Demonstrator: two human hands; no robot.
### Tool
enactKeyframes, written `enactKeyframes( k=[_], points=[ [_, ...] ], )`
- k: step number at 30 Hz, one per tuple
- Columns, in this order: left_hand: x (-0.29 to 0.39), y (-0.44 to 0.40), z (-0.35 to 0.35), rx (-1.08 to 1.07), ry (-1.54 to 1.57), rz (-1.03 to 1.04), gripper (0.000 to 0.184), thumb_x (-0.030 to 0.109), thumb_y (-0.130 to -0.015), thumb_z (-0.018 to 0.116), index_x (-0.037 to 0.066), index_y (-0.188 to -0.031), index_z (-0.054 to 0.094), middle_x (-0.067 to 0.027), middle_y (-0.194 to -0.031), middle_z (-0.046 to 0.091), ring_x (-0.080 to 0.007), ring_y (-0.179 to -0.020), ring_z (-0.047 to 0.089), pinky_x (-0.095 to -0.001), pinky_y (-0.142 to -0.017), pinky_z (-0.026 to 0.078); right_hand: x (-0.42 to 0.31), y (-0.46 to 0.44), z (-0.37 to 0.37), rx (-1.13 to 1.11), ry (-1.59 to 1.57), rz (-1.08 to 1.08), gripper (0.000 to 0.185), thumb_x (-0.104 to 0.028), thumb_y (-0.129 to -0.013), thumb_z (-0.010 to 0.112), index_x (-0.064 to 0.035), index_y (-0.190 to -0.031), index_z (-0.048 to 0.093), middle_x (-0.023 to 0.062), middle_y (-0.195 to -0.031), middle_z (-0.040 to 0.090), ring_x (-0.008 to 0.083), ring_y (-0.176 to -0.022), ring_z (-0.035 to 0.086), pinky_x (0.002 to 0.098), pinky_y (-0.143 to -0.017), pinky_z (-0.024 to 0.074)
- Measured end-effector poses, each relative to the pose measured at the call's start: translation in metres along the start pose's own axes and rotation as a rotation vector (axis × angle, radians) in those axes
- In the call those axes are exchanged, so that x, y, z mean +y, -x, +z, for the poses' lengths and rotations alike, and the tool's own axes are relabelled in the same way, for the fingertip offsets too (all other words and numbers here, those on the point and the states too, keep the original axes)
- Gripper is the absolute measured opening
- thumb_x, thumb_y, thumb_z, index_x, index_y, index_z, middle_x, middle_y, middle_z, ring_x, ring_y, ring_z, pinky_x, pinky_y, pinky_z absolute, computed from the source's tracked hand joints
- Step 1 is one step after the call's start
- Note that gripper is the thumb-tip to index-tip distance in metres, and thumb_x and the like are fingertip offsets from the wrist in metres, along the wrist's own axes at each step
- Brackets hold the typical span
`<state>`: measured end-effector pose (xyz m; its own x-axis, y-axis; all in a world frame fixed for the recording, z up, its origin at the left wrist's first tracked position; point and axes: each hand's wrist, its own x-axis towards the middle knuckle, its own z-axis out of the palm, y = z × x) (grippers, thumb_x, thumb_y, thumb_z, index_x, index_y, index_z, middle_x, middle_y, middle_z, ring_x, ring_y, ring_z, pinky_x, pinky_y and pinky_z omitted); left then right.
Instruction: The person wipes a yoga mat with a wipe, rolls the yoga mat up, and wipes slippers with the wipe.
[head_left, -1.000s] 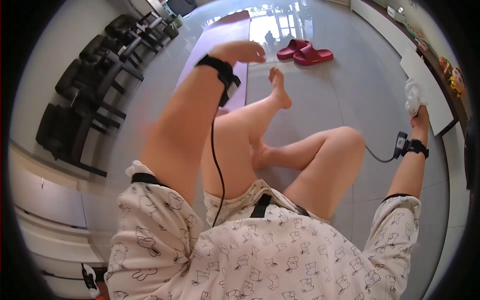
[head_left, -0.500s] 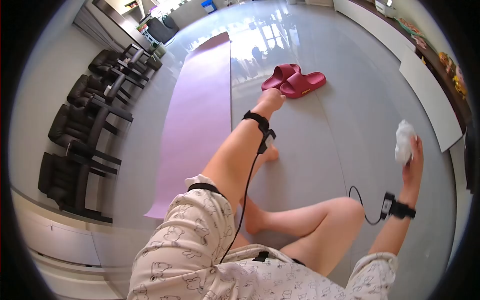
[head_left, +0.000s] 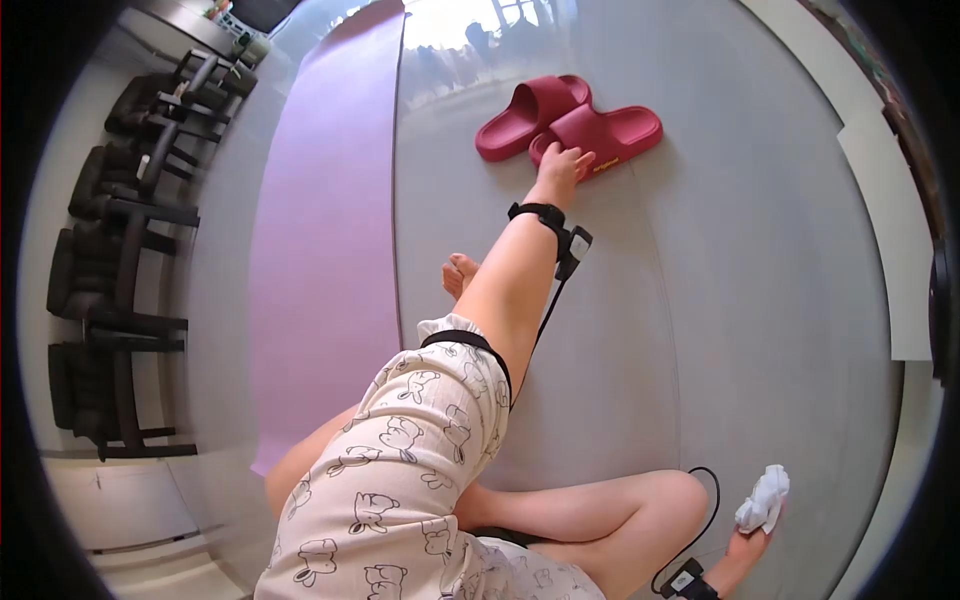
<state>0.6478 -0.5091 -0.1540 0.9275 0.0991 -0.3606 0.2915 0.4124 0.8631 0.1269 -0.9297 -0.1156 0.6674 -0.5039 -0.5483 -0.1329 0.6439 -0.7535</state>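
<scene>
The left grip is hovering over or resting on the near end of the nearer red slipper; its fingers are bending partly, but whether they are pinching it I cannot tell. The farther red slipper is lying just beyond that grip, its side meeting the nearer one. The left arm is pointing straight ahead, probably because the pair is sitting on the floor out past the folded leg. Well apart, the right grip is clamping a white cloth, which is bunching up, presumably because the fingers are squeezing it. A purple mat is stretching along the left grip's left.
</scene>
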Motion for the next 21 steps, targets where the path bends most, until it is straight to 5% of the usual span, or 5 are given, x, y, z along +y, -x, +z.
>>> enactKeyframes(
  k=[3,8,15,16,21],
  points=[
    [-0.006,0.017,0.002,-0.009,-0.227,-0.05,0.033,0.027,-0.082,0.063,0.004,-0.099,0.045,-0.0063,-0.085,0.051,-0.0116,-0.064,0.05,-0.0217,-0.051,0.045,-0.002,-0.018,0.05,-0.096,-0.055,0.099,0.04,-0.029,-0.086,0.057,-0.0087,-0.12,0.05,0.0048,-0.113,0.055,0.0159,-0.096,0.053,0.0286,-0.079,0.043],
    [-0.011,0.163,-0.017,-0.061,-0.346,0.054,0.037,0.03,-0.079,0.066,0.002,-0.099,0.052,-0.0054,-0.085,0.058,-0.0147,-0.077,0.053,-0.0274,-0.066,0.042,-0.023,-0.009,0.155,-0.099,0.375,-0.364,0.046,-0.032,-0.087,0.053,-0.0059,-0.124,0.044,0.0068,-0.118,0.05,0.0169,-0.106,0.049,0.0294,-0.086,0.0401],
    [-0.076,0.353,-0.082,-0.084,-0.829,-0.043,0.036,0.031,-0.077,0.067,0.0,-0.091,0.057,-0.0137,-0.077,0.062,-0.0228,-0.068,0.058,-0.0328,-0.064,0.045,-0.042,0.048,0.271,-0.47,0.687,-0.473,0.047,-0.03,-0.091,0.048,0.0016,-0.124,0.041,0.0084,-0.112,0.05,0.0141,-0.099,0.051,0.0244,-0.08,0.0427],
    [-0.089,0.371,-0.093,-0.058,-0.916,-0.067,0.036,0.031,-0.077,0.067,0.0,-0.091,0.058,-0.0146,-0.076,0.063,-0.0256,-0.068,0.059,-0.0326,-0.064,0.046,-0.032,0.058,0.285,-0.533,0.685,-0.506,0.043,-0.028,-0.086,0.057,-0.0031,-0.12,0.047,0.0066,-0.095,0.053,0.0121,-0.083,0.054,0.0206,-0.07,0.0437],
    [-0.076,0.383,-0.108,-0.289,-0.738,-0.157,0.03,0.029,-0.079,0.064,0.002,-0.094,0.059,-0.0139,-0.083,0.063,-0.0274,-0.078,0.058,-0.0374,-0.072,0.045,0.029,0.081,0.328,-0.591,0.997,-0.552,0.028,-0.022,-0.086,0.059,-0.0033,-0.106,0.058,0.0074,-0.09,0.055,0.0132,-0.081,0.054,0.0241,-0.071,0.0433]
  ],
)
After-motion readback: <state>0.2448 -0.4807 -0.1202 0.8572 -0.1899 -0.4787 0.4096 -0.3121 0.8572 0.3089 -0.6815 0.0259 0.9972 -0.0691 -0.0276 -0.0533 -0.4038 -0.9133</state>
